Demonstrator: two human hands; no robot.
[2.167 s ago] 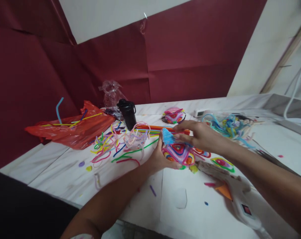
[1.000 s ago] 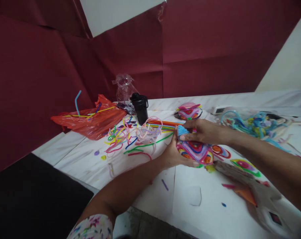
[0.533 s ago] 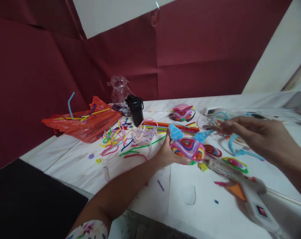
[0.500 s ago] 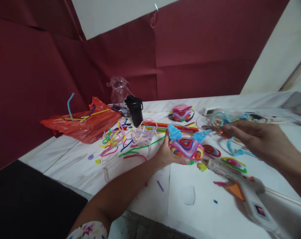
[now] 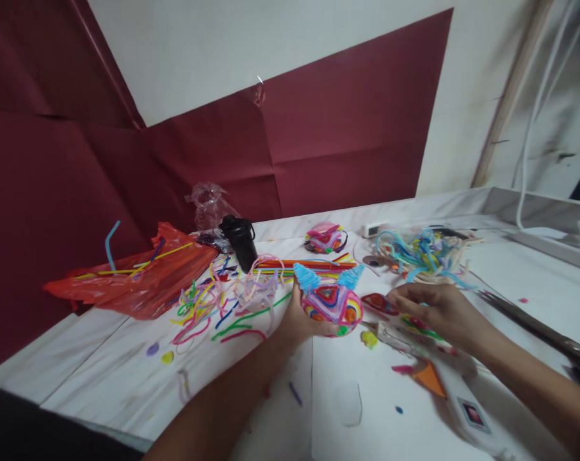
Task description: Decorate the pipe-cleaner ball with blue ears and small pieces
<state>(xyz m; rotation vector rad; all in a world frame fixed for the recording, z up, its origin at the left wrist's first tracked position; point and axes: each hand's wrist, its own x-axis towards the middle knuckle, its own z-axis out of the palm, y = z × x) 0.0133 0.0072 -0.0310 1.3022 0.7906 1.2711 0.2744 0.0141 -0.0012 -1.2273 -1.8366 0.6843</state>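
Note:
My left hand (image 5: 302, 320) is closed around the side of a colourful animal-face craft (image 5: 331, 306), made of pink, purple and orange fuzzy strips with two blue ears. My right hand (image 5: 429, 310) reaches low over the table, thumb and forefinger pinched at the right edge of a red oval piece (image 5: 379, 303) beside the craft. Partly under that hand is a green, yellow and pink oval piece (image 5: 417, 325). A white tool with a small screen (image 5: 467, 406), like a glue gun, lies below, with a yellow lump (image 5: 369, 339) near its tip.
A red plastic bag (image 5: 141, 285) and a black bottle (image 5: 241, 243) stand left. Loose pipe cleaners (image 5: 232, 301) lie in the middle, and a similar face craft (image 5: 326, 238) behind. A blue-and-cream tangle (image 5: 424, 253) and scissors (image 5: 534, 320) are at right.
My right hand has come down from above the tangle to the red oval piece and pinched its edge. My left hand still holds the craft. The view has swung right and up.

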